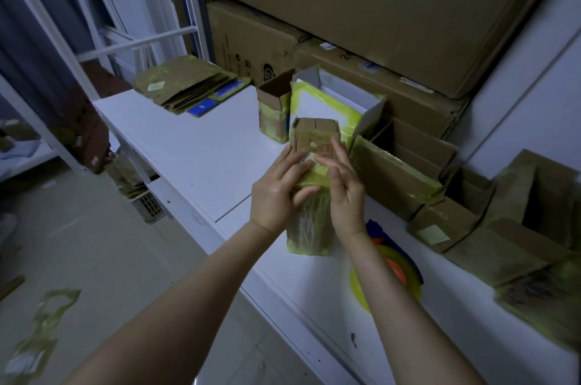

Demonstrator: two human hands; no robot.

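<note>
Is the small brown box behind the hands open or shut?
Open: small brown box stands upright, top flaps raised, dark inside visible.

My white bench [195, 158] runs from 10 o'clock to 5 o'clock. Before me at its middle stands a tall brown cardboard box wrapped in yellow tape [309, 233]. At 11 o'clock a stack of flattened brown cartons [179, 86] lies over blue cards [201, 108]. At 12 o'clock stand a small open brown box [273, 111] and, just beside it, an open white box edged in yellow tape [342, 101]. At 4 o'clock lies a yellow tape roll with an orange core [412, 285]. At 3 o'clock several open brown boxes [440, 221] crowd together.
</note>
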